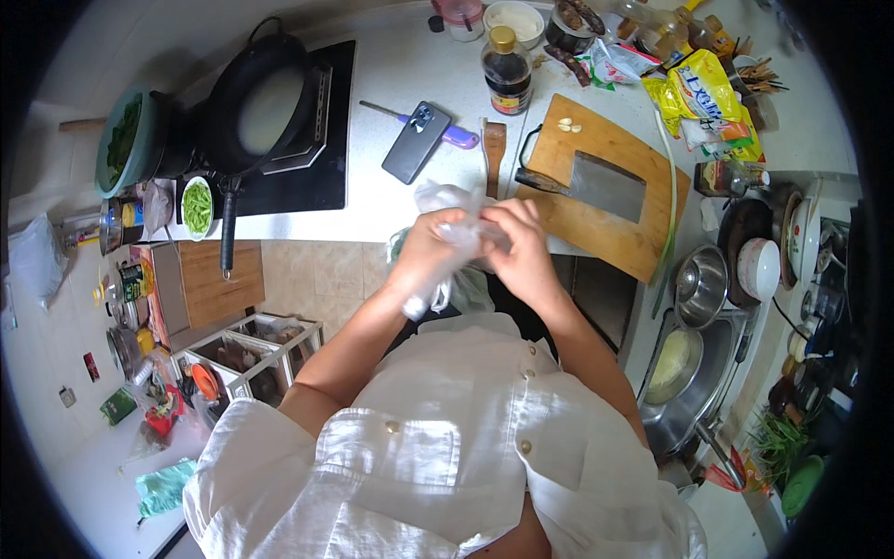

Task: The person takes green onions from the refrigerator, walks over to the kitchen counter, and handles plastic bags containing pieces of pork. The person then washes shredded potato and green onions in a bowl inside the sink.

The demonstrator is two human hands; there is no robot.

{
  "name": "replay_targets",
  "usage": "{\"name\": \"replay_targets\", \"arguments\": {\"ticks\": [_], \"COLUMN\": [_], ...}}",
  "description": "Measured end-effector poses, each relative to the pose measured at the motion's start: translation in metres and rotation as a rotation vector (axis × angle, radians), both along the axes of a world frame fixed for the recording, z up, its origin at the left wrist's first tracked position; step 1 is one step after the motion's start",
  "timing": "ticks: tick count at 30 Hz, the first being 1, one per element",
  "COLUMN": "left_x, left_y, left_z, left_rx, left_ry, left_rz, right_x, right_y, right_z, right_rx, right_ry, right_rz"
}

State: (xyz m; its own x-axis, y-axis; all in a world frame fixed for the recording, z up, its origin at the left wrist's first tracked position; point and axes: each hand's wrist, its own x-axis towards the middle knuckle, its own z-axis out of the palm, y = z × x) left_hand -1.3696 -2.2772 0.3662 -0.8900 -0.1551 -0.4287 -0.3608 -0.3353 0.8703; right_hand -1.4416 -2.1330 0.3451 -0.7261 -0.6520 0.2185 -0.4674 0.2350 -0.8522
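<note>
A translucent white plastic bag [457, 234] is bunched between my hands at the counter's front edge, and part of it is blurred. My left hand [429, 241] grips its gathered plastic from the left. On the other side, the fingers of my right hand [517, 234] pinch the same bunch. Below my hands more of the clear plastic hangs in front of my body; its contents are mostly hidden. Just beyond lie a dark smartphone [417, 143], resting across a purple-handled tool [461, 137], and a wooden spatula [494, 150].
Right of my hands, a cleaver [607, 185] and garlic cloves [569, 126] lie on a wooden cutting board [628, 244]. A wok [262, 105] with pale liquid sits on the black cooktop at left, its handle overhanging the counter. A soy sauce bottle [506, 73] stands behind the board; a sink [663, 419] is at right.
</note>
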Motion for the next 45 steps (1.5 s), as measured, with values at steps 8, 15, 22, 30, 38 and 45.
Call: {"name": "replay_targets", "arguments": {"ticks": [8, 15, 22, 30, 38, 45], "left_x": [-0.009, -0.044, -0.075, -0.082, -0.036, -0.046], "left_y": [-0.02, -0.032, -0.026, 0.007, 0.096, 0.074], "left_z": [0.01, -0.033, -0.059, -0.067, 0.027, 0.06], "left_rx": [0.032, 0.045, -0.011, -0.768, -0.619, -0.523], "left_ry": [0.01, 0.104, 0.179, 0.429, 0.91, 0.924], "left_rz": [0.125, 0.13, 0.342, -0.119, -0.589, -0.446], "right_x": [0.015, 0.048, 0.073, 0.084, 0.069, 0.061], "right_y": [0.053, 0.108, 0.145, 0.154, 0.139, 0.141], "right_z": [0.02, 0.016, 0.019, 0.02, 0.036, 0.015], "right_rx": [-0.057, -0.167, -0.214, -0.3, -0.081, -0.131], "right_ry": [-0.286, -0.355, -0.311, -0.467, -0.218, -0.175], "right_rz": [-0.33, -0.603, -0.698, -0.739, -0.72, -0.802]}}
